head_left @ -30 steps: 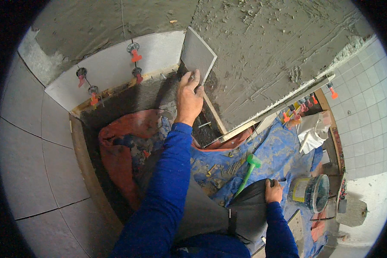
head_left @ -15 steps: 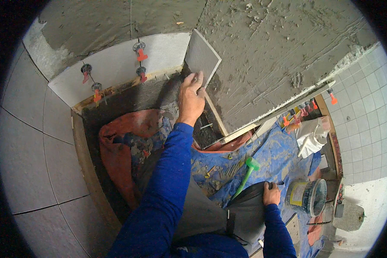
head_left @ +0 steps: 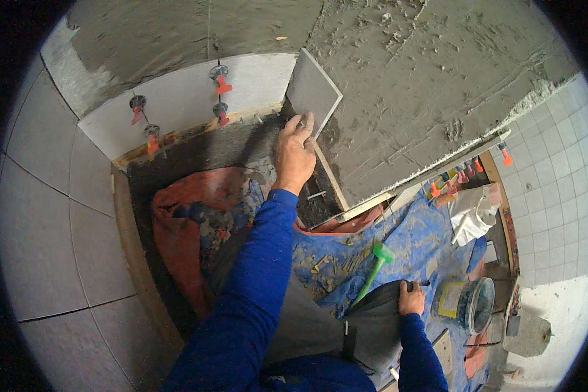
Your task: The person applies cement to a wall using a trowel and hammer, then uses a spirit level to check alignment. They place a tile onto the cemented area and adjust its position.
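My left hand (head_left: 296, 155) reaches up to a small grey tile (head_left: 314, 91) that stands at an angle in the corner. Its curled fingers are closed on the tile's lower edge. Beside this tile, a row of pale wall tiles (head_left: 183, 91) carries red levelling clips (head_left: 223, 85) at its joints. My right hand (head_left: 411, 299) rests on my bent knee, its fingers curled. A small dark shape shows beside those fingers, too unclear to name. A green mallet (head_left: 383, 253) lies close by on the blue sheet (head_left: 411, 228).
Wet grey mortar (head_left: 431, 98) covers the wall behind the small tile. A wooden strip (head_left: 331, 176) runs below it. On the right are a bucket (head_left: 465, 305), a white bag (head_left: 475, 212) and several red clips (head_left: 460, 176). Large grey tiles (head_left: 39, 228) line the left side.
The view has shifted slightly, moving the scene a little right and down. My left hand stays at the tile and my right hand on the knee.
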`<action>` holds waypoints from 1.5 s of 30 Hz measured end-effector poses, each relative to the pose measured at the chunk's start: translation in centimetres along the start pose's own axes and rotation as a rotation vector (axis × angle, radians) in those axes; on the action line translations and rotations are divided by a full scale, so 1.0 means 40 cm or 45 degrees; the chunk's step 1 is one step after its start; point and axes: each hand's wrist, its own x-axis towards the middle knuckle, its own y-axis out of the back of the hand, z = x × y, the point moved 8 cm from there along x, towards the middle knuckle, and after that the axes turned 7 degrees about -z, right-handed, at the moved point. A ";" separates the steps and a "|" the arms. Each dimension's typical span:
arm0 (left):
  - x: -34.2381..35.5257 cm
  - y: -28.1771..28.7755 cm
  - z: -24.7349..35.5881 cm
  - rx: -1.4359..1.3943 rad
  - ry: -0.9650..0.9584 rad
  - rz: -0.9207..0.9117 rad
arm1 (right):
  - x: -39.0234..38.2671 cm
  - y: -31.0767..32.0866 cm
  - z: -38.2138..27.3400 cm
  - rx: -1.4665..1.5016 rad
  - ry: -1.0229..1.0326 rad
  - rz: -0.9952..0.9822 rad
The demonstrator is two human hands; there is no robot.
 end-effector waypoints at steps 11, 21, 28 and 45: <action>0.002 0.003 -0.002 -0.048 0.006 -0.002 | 0.004 -0.006 0.006 -0.031 -0.005 0.008; 0.000 0.008 0.007 0.011 0.087 -0.057 | -0.005 0.006 -0.009 0.006 -0.002 0.045; -0.003 -0.008 -0.016 0.083 0.083 -0.011 | 0.022 -0.019 0.013 0.013 0.002 -0.077; -0.003 -0.001 0.008 -0.003 0.019 0.035 | 0.024 -0.025 0.012 -0.050 0.061 -0.059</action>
